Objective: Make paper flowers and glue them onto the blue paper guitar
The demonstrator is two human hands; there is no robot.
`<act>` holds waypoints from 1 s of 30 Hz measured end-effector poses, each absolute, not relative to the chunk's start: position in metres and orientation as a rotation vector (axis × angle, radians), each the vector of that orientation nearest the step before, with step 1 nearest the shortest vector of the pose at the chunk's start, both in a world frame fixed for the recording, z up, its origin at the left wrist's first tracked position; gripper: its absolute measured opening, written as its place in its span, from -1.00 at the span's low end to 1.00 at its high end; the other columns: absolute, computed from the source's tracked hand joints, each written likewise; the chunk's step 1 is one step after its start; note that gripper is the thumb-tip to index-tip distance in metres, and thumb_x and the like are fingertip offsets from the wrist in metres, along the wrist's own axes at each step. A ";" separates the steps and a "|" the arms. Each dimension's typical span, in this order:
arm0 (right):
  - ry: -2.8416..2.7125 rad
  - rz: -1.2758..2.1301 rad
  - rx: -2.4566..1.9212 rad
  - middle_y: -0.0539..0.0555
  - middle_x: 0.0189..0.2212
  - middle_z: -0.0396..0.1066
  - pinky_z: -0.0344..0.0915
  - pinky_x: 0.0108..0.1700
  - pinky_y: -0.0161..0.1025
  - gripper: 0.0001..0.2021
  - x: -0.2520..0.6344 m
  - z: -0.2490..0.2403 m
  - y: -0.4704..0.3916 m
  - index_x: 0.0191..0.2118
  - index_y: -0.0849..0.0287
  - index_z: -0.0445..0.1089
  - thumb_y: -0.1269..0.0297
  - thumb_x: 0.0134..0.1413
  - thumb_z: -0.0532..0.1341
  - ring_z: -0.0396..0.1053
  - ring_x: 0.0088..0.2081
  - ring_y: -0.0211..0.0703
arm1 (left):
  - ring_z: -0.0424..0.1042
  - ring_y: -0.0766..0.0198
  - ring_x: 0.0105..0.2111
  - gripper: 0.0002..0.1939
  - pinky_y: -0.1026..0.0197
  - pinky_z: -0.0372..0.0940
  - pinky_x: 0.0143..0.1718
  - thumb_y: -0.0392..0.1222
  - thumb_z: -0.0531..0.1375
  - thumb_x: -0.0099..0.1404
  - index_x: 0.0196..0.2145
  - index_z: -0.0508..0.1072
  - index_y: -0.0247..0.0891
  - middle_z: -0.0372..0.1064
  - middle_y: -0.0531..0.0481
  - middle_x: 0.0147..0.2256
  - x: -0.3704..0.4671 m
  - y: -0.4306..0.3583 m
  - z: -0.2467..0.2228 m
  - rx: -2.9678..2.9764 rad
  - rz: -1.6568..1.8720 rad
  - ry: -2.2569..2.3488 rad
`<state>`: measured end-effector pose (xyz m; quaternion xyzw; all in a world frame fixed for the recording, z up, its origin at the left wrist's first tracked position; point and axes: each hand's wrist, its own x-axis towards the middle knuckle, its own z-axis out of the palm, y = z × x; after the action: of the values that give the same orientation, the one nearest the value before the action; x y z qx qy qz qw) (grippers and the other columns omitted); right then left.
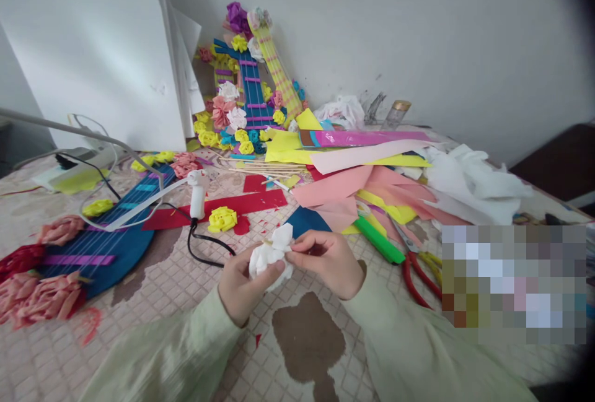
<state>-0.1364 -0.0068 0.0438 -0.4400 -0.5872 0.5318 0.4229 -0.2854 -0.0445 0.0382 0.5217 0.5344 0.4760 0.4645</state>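
Between my hands is a white paper flower [268, 259] with crumpled, layered petals. My left hand [242, 281] grips it from the left, with the thumb across its front. The fingertips of my right hand [328, 259] pinch the edge of a petal on its right side. Just behind my hands lies a yellow paper flower [222, 219] on a red paper strip [260, 202]. A white glue gun [198, 194] with a black cord stands to the left of that flower. Part of a dark blue paper piece [307, 221] shows beyond my right hand.
At left lies a blue paper guitar [121, 244] edged with flowers. More decorated guitars [253, 89] lean at the wall. Pink crepe strips [334, 186], a green roll [379, 240] and red-handled scissors [416, 281] lie at right. A white cable lamp arm [144, 204] crosses the left side.
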 end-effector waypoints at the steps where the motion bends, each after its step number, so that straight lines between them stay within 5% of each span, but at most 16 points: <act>1: -1.476 1.290 -1.100 0.01 -0.57 0.34 0.20 -0.46 -0.33 -0.89 -0.138 0.044 -0.008 -0.65 0.23 0.34 0.33 -0.36 0.28 0.26 -0.52 -0.31 | 0.25 0.37 -0.59 -0.85 0.37 0.16 -0.60 -0.17 0.21 -0.05 -0.52 0.40 -0.33 0.31 0.06 -0.56 -0.285 -0.045 0.039 1.268 1.178 1.321; 14: -1.750 0.633 -0.991 0.04 -0.51 0.33 0.23 -0.42 -0.30 -0.84 -0.153 0.037 -0.023 -0.62 0.16 0.33 0.38 -0.09 0.13 0.28 -0.44 -0.26 | 0.20 0.40 -0.61 -0.79 0.35 0.15 -0.58 -0.12 0.23 -0.11 -0.58 0.37 -0.34 0.26 0.08 -0.61 -0.277 -0.041 0.032 1.010 1.425 1.435; 20: -1.795 0.716 -0.962 0.05 -0.44 0.34 0.22 -0.49 -0.36 -0.89 -0.146 0.043 -0.023 -0.40 0.16 0.35 0.33 -0.05 0.10 0.27 -0.48 -0.30 | 0.20 0.39 -0.60 -0.80 0.34 0.15 -0.56 -0.13 0.21 -0.08 -0.54 0.37 -0.34 0.27 0.08 -0.61 -0.281 -0.041 0.037 1.086 1.426 1.456; 30: -1.743 0.968 -1.111 -0.02 -0.62 0.28 0.22 -0.56 -0.42 -0.83 -0.145 0.039 -0.021 -0.39 0.17 0.29 0.19 -0.10 0.14 0.24 -0.59 -0.35 | 0.13 0.42 -0.63 -0.81 0.37 0.07 -0.61 -0.13 0.21 -0.06 -0.59 0.35 -0.33 0.20 0.12 -0.64 -0.282 -0.043 0.038 1.134 1.381 1.430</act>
<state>-0.1449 -0.0206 0.0388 -0.4427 -0.6943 0.3856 0.4162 -0.2819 -0.0433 0.0383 0.4510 0.5690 0.5493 0.4136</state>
